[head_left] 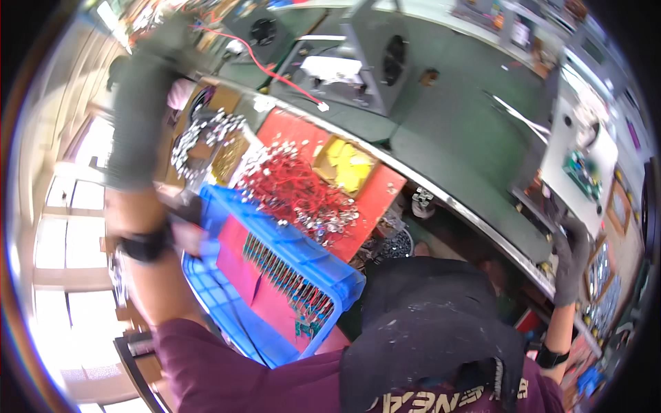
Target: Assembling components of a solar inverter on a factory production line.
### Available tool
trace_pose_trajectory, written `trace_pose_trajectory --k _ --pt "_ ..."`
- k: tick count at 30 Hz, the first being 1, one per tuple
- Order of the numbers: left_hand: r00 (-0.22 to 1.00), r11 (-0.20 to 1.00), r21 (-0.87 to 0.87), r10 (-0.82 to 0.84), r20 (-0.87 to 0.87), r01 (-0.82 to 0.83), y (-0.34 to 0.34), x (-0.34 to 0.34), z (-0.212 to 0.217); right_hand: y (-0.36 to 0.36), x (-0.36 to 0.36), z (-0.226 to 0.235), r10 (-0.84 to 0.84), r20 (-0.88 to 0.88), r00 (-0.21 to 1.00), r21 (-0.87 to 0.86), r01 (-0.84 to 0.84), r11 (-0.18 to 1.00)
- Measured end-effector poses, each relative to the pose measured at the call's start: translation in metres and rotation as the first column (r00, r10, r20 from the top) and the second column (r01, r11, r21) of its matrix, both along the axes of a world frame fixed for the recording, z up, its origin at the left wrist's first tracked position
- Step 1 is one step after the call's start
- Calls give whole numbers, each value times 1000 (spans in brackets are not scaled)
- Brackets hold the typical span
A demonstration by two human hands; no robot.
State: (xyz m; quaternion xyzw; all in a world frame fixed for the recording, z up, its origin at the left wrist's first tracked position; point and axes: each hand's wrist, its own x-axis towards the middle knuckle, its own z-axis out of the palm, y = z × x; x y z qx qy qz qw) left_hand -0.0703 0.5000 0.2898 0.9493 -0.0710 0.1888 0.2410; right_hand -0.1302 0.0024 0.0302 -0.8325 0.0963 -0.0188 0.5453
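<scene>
My left hand (165,51), in a grey glove, is raised far to the upper left and smeared by motion, so its fingers do not show clearly. Close beside it, a red cable (258,62) stretches across to a white plug lying near a grey metal housing (375,65) with a round fan grille. At the right, my gloved right hand (571,258) closes on the near edge of a metal panel (564,148). This panel stands tilted and carries a green circuit board (582,175) and a white bundle.
A blue crate (275,224) holds rows of circuit boards against pink sheets. Behind it, a red board (375,224) bears many short red wires (292,182) and a box of yellow parts (344,165). The green bench top (454,124) spans the middle, edged by a metal rail.
</scene>
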Motion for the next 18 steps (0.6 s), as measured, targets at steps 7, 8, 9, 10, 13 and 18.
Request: trace_pose_trajectory --k 7,8,9,10,13,18 --pt "606 695 -719 -566 -559 -15 -213 25 -222 12 -9 8 100 74 992 142 -109 984" --pt "588 638 -770 -629 -508 18 -235 22 -234 10 -11 4 41 27 999 217 -46 975" --pt "524 653 -757 -638 -564 -21 -254 18 -245 8 -13 -1 -2 49 999 302 -13 953" --pt "471 642 -767 -673 -570 -11 -270 15 -254 3 -15 -7 -28 67 997 292 8 957" --pt "421 635 -772 -696 -582 -17 -317 2 -280 -19 -18 -29 -113 78 991 348 79 934" --pt "391 636 -772 -711 -584 4 -380 -10 -290 -70 -27 -55 -156 120 980 284 117 952"
